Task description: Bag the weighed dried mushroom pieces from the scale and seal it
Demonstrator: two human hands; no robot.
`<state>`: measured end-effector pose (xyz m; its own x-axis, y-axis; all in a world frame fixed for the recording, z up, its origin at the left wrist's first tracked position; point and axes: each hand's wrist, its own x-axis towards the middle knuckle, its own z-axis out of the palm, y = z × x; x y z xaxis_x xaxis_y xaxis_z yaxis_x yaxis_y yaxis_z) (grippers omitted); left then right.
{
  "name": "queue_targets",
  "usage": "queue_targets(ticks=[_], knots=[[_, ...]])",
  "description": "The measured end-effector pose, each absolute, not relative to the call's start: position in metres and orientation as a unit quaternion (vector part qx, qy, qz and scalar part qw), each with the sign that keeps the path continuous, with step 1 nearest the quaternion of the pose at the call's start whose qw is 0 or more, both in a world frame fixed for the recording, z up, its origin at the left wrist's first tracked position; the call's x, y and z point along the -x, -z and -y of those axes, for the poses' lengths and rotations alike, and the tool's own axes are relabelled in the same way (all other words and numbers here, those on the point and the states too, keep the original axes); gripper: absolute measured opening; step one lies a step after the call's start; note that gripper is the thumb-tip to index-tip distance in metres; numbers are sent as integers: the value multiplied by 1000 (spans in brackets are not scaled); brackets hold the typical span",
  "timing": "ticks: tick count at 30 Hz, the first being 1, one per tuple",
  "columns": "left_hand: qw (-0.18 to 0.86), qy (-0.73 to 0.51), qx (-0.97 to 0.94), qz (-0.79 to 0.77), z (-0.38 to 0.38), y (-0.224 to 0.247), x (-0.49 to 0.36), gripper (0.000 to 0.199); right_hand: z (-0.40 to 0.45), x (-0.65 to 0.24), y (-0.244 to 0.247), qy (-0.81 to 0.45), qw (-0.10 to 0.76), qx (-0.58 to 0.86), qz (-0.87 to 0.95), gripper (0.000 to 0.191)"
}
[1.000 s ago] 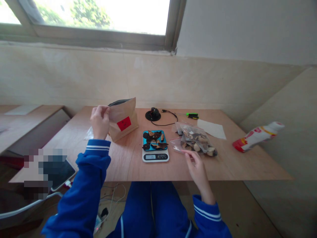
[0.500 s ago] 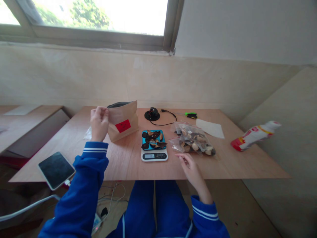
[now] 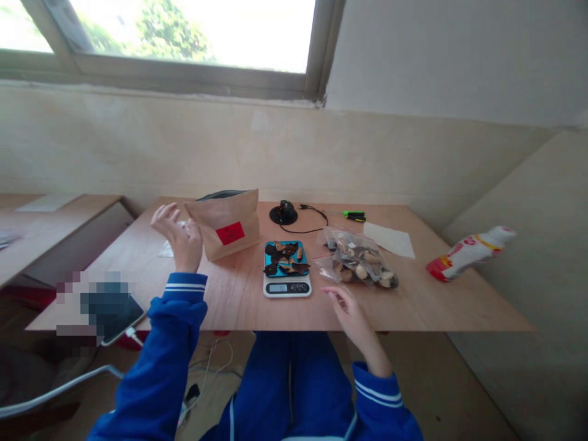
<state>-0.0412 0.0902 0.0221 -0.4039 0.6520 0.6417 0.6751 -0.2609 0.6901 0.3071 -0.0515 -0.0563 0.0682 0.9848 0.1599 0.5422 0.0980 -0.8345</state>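
Evidently, the left hand (image 3: 179,236) and the right hand (image 3: 344,306) are both empty, either side of a digital scale (image 3: 287,289).
In the head view, the left spreads its fingers at the edge of an upright, open-topped paper bag (image 3: 229,229); whether its thumb touches, I cannot tell. Dark dried pieces (image 3: 301,268) lie on the scale's blue top. The right, loosely curled, is just beside clear plastic bags (image 3: 362,266).

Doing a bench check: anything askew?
Some dark dried pieces jut past the blue platform of the digital scale, not fully seated; the tablet overhangs the front edge of the table and might slip.
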Motion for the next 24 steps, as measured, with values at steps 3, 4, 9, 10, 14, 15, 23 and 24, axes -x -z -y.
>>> queue_targets(ticks=[3, 4, 9, 10, 14, 15, 23, 24], knots=[[22, 566, 487, 665, -78, 15, 61, 44, 53, -310, 56, -269, 405, 611, 625, 32], [9, 542, 466, 699, -75, 28, 69, 42, 53, -311, 56, -267, 407, 609, 626, 31], [-59, 428, 458, 777, -72, 68, 92, 35, 56, -313, 57, -265, 403, 617, 623, 32], [-65, 421, 460, 779, -76, 71, 93, 34, 56, -312, 57, -266, 400, 619, 622, 32], [-81, 420, 479, 767, -93, 66, 89, 33, 56, -310, 56, -274, 387, 620, 625, 33], [-80, 435, 483, 756, -96, 61, 85, 32, 56, -310, 56, -276, 385, 618, 627, 33], [120, 547, 595, 576, -75, -32, 13, 38, 53, -293, 47, -294, 402, 584, 641, 31], [122, 529, 618, 568, -74, -42, 4, 36, 52, -288, 43, -301, 403, 575, 645, 31]])
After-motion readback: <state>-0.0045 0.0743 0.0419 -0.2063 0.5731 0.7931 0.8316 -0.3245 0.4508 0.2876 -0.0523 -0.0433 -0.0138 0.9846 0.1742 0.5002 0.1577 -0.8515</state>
